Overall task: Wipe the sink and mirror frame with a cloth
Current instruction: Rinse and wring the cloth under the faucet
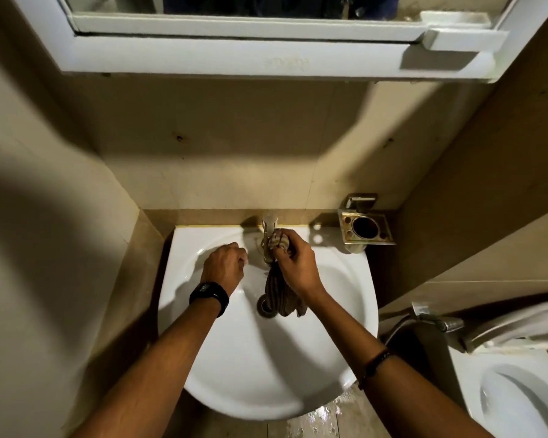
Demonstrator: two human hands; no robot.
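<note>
A white round sink (250, 368) sits below me against a beige wall. My right hand (296, 263) grips a brown striped cloth (279, 295) beside the metal tap (268, 238); the cloth hangs down over the drain (263, 306). Over the left part of the basin, my left hand (225, 263) hovers with its fingers curled and nothing in it; a black watch is on that wrist. The white mirror frame (234, 55) runs across the top of the view.
A metal holder with a round hole (366, 227) is fixed to the wall right of the tap. A toilet (513, 393) with its lid raised and a spray hose (440, 322) stand at the right. The floor below the sink looks wet.
</note>
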